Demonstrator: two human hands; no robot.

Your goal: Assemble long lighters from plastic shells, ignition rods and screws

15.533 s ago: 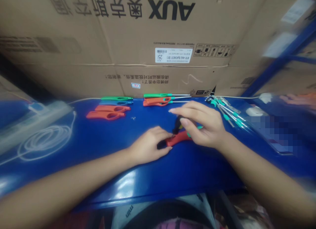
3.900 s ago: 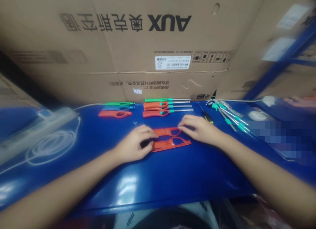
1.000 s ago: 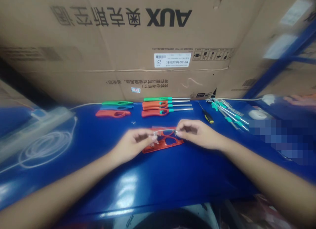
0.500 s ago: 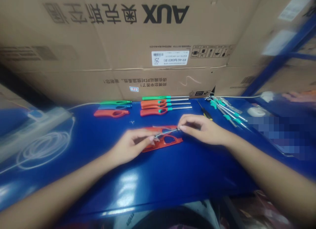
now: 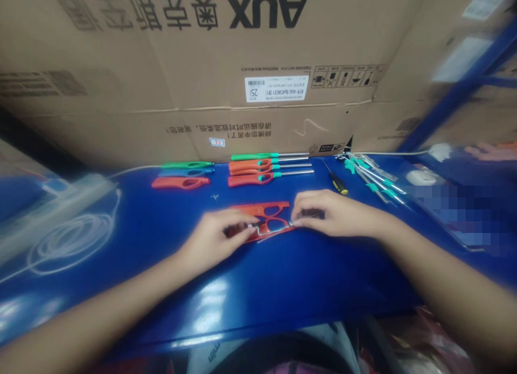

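While the wire [image 5: 270, 233] bends over the lower shell [image 5: 278, 222], you pinch both its ends

Your left hand [image 5: 220, 234] grips it at 9 o'clock, your right hand [image 5: 329, 212] at 3, fingers [image 5: 241, 218] closed against thumbs, presumably because it is limp and needs guiding. The upper shell [image 5: 258, 209] lies at 12, just beside, likely for easy reach. Your forearms [image 5: 133, 285] slant in from 8 and 4
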